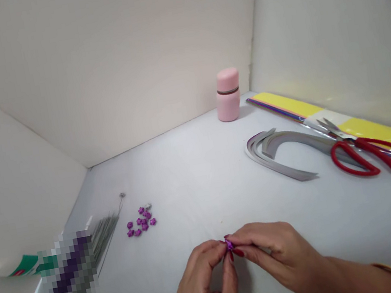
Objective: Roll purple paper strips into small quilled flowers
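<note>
Left hand (200, 282): pinching a small purple paper flower (229, 245);
Right hand (275, 253): pinching it too (the flower is partly hidden);
Flower: held between both hands;
Nearby: loose purple paper flowers (141, 222), up and left of the hands;

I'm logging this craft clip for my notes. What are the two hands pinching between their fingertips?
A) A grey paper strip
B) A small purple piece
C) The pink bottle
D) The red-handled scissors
B: the fingertips of the left hand and the right hand meet on the small purple piece.
</note>
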`<act>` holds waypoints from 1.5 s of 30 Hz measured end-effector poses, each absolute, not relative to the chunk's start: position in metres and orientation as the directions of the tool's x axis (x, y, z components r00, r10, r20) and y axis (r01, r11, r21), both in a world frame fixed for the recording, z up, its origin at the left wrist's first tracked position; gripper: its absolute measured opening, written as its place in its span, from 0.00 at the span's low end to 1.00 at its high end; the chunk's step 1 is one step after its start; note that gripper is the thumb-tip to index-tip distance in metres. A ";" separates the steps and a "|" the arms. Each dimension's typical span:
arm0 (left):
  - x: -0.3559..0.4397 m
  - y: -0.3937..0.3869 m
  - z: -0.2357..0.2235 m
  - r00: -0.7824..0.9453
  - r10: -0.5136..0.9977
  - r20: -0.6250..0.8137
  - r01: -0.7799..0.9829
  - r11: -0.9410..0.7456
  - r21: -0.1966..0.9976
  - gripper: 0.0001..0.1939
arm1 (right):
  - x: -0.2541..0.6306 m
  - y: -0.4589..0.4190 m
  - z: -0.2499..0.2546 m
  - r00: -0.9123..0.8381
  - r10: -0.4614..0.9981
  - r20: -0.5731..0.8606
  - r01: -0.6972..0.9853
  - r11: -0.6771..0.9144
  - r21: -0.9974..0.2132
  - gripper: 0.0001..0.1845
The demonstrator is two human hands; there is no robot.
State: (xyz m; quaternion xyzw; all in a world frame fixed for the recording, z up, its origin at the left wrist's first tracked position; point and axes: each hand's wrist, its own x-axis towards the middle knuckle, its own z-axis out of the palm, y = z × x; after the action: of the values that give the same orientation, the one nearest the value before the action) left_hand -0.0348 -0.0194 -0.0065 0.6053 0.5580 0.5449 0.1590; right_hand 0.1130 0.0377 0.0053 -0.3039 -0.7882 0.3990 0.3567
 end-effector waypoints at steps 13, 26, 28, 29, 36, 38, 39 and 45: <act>-0.040 -0.020 -0.010 -0.149 0.881 0.449 0.520 -0.316 0.793 0.10 | 0.114 0.038 0.006 -0.570 0.719 0.396 0.212 0.595 -0.775 0.11; -0.037 -0.022 -0.008 -0.125 0.885 0.449 0.521 -0.326 0.789 0.11 | 0.115 0.037 0.005 -0.582 0.740 0.338 0.226 0.546 -0.807 0.11; -0.037 -0.022 -0.007 -0.119 0.902 0.415 0.480 -0.314 0.819 0.11 | 0.115 0.038 0.005 -0.585 0.752 0.303 0.227 0.511 -0.829 0.11; -0.037 -0.022 -0.006 -0.121 0.906 0.405 0.469 -0.307 0.828 0.11 | 0.115 0.039 0.004 -0.591 0.752 0.292 0.222 0.500 -0.837 0.11; -0.036 -0.021 -0.005 -0.218 0.919 0.328 0.422 -0.214 0.881 0.08 | 0.114 0.041 0.007 -0.595 0.756 0.272 0.174 0.452 -0.875 0.11; -0.036 -0.021 -0.006 -0.209 0.917 0.340 0.428 -0.227 0.875 0.10 | 0.114 0.040 0.008 -0.595 0.751 0.286 0.158 0.458 -0.875 0.12; -0.036 -0.022 -0.007 -0.193 0.913 0.359 0.447 -0.244 0.861 0.10 | 0.114 0.040 0.009 -0.594 0.750 0.291 0.156 0.462 -0.873 0.12; -0.039 -0.022 -0.007 -0.135 0.882 0.451 0.548 -0.312 0.776 0.11 | 0.114 0.038 0.007 -0.594 0.737 0.322 0.198 0.522 -0.830 0.12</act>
State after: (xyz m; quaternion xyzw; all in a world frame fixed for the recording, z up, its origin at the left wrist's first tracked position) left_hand -0.0386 -0.0219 -0.0066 0.6363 0.5622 0.5014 0.1666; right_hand 0.1142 0.0378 0.0065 -0.2917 -0.8020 0.3923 0.3432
